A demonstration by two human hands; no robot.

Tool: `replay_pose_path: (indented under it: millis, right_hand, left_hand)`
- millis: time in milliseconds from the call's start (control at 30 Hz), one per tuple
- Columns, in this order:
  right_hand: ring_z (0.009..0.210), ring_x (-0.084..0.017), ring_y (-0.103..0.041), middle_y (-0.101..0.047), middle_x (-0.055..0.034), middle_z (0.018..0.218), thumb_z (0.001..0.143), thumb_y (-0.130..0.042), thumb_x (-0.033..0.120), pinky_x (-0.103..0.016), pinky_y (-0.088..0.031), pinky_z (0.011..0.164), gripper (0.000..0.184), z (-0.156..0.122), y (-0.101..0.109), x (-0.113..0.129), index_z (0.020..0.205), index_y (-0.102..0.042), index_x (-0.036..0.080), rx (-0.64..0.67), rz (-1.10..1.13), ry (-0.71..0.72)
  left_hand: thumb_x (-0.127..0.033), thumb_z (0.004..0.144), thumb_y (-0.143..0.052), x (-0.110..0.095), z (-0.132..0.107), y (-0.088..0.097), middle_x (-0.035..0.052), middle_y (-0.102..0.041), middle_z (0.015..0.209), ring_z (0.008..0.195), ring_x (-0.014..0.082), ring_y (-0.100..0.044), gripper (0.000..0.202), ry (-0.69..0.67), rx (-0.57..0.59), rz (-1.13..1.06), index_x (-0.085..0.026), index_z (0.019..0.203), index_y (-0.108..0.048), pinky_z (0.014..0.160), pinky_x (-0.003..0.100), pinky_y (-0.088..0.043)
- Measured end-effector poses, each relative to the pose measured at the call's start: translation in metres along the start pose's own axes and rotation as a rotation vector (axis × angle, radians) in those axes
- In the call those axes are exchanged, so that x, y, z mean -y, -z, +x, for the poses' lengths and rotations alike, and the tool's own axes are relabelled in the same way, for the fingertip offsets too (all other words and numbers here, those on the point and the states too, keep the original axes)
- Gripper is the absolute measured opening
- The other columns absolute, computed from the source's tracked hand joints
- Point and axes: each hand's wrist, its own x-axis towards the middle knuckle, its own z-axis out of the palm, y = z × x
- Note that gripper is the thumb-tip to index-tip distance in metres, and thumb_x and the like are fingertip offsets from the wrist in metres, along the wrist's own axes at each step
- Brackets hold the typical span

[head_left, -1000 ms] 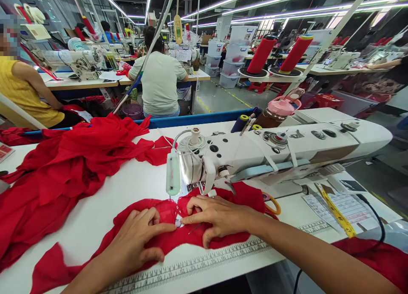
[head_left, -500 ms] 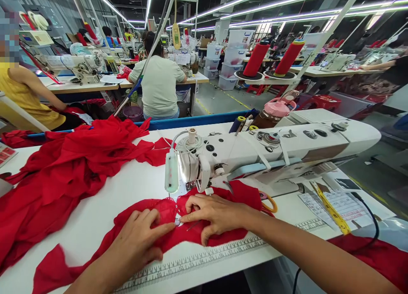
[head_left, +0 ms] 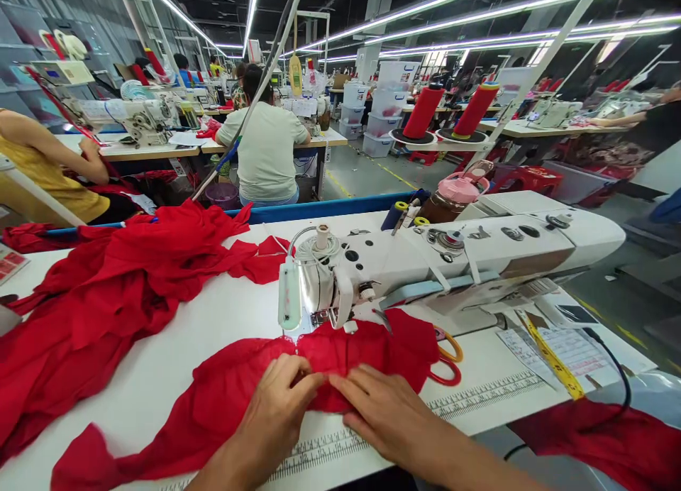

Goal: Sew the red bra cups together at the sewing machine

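Left hand (head_left: pixel 274 406) and right hand (head_left: pixel 391 414) touch cloth (head_left: pixel 234 374) on the ruled table (head_left: pixel 234 317), grip too blurred to tell; lights (head_left: pixel 252 8) overhead.

My right hand (head_left: pixel 391 413) is slightly blurred and covers part of the red cloth (head_left: pixel 234 377) — which hides the rest of the orange-handled scissors (head_left: pixel 456 345) — and the sheet's (head_left: pixel 585 352) writing looks too small to read.
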Motion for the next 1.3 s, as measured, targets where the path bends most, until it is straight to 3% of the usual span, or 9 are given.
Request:
replay_pose_path:
  millis: [100,233,367,467,633,800,967,1167,1300]
  right_hand:
    - [0.100,-0.027,-0.065,-0.070,-0.0108,0.113,0.092,-0.057,0.014,-0.035,-0.056,0.074,0.048,-0.016,-0.016,0.000,0.140,-0.048,0.018,-0.137,-0.033,0.008]
    - [0.088,-0.022,-0.064,-0.072,-0.0087,0.104,0.093,-0.045,0.006,-0.032,-0.055,0.070,0.045,-0.014,-0.012,-0.008,0.135,-0.050,0.018,-0.382,0.055,0.041]
    - [0.082,-0.019,-0.064,-0.072,-0.0051,0.096,0.092,-0.045,0.003,-0.030,-0.054,0.070,0.040,-0.002,0.002,-0.011,0.127,-0.055,0.022,-0.597,0.197,0.035]
    - [0.080,-0.019,-0.063,-0.072,-0.0044,0.093,0.094,-0.046,0.004,-0.030,-0.053,0.069,0.037,0.007,0.003,-0.009,0.125,-0.056,0.023,-0.651,0.228,0.046]
    - [0.078,-0.019,-0.063,-0.070,-0.0038,0.087,0.097,-0.047,0.011,-0.029,-0.052,0.067,0.026,0.015,-0.006,-0.006,0.116,-0.061,0.023,-0.644,0.312,0.015]
    - [0.079,-0.019,-0.065,-0.069,-0.0021,0.087,0.096,-0.056,0.017,-0.030,-0.055,0.073,0.018,0.020,-0.014,-0.003,0.109,-0.064,0.025,-0.623,0.421,-0.113]
    - [0.103,-0.024,-0.064,-0.067,-0.0079,0.110,0.100,-0.053,0.033,-0.036,-0.054,0.087,0.019,0.012,0.001,0.013,0.116,-0.060,0.026,-0.649,0.468,-0.277]
    - [0.059,-0.014,-0.055,-0.056,0.0023,0.064,0.107,-0.029,0.041,-0.025,-0.042,0.058,0.042,0.002,-0.001,0.038,0.075,-0.050,0.023,-0.237,0.713,-0.235]
    - [0.053,-0.014,-0.049,-0.052,0.0023,0.059,0.104,-0.027,0.037,-0.027,-0.032,0.055,0.038,0.007,-0.028,0.042,0.070,-0.038,0.023,-0.196,0.534,-0.275]
  left_hand:
    - [-0.011,0.098,-0.043,0.001,0.013,0.001,0.0088,-0.056,0.112,0.101,0.0228,-0.053,0.024,0.032,0.067,-0.140,-0.022,0.106,-0.063,0.084,0.037,-0.046]
    - [-0.026,0.102,-0.042,-0.006,0.024,0.013,0.0066,-0.055,0.114,0.110,0.0232,-0.049,0.020,0.137,0.138,-0.380,-0.022,0.090,-0.056,0.099,0.040,-0.040]
    - [-0.045,0.103,-0.038,-0.018,0.025,0.023,0.0019,-0.056,0.090,0.087,0.0198,-0.051,0.031,0.333,0.195,-0.611,-0.023,0.086,-0.051,0.083,0.033,-0.043]
    - [-0.054,0.095,-0.051,-0.019,0.024,0.023,-0.0005,-0.052,0.082,0.077,0.0171,-0.047,0.035,0.438,0.185,-0.779,-0.021,0.084,-0.053,0.071,0.028,-0.039]
    - [-0.054,0.077,-0.073,-0.010,0.021,0.015,-0.0059,-0.041,0.070,0.066,0.0125,-0.036,0.041,0.600,0.109,-0.940,-0.021,0.076,-0.049,0.060,0.025,-0.030]
    - [-0.057,0.078,-0.071,-0.009,0.020,0.016,-0.0038,-0.044,0.071,0.070,0.0142,-0.039,0.042,0.590,0.121,-0.988,-0.017,0.078,-0.059,0.066,0.026,-0.032]
    - [-0.061,0.077,-0.072,-0.008,0.019,0.018,-0.0035,-0.046,0.070,0.068,0.0133,-0.038,0.046,0.616,0.095,-1.035,-0.017,0.075,-0.059,0.064,0.026,-0.031]
    - [-0.059,0.074,-0.076,-0.008,0.018,0.017,-0.0031,-0.048,0.069,0.069,0.0135,-0.040,0.045,0.616,0.071,-1.053,-0.016,0.074,-0.062,0.064,0.026,-0.033]
    - [-0.057,0.075,-0.077,-0.010,0.018,0.018,-0.0030,-0.050,0.069,0.069,0.0133,-0.041,0.044,0.611,0.058,-1.060,-0.016,0.071,-0.061,0.065,0.026,-0.034]
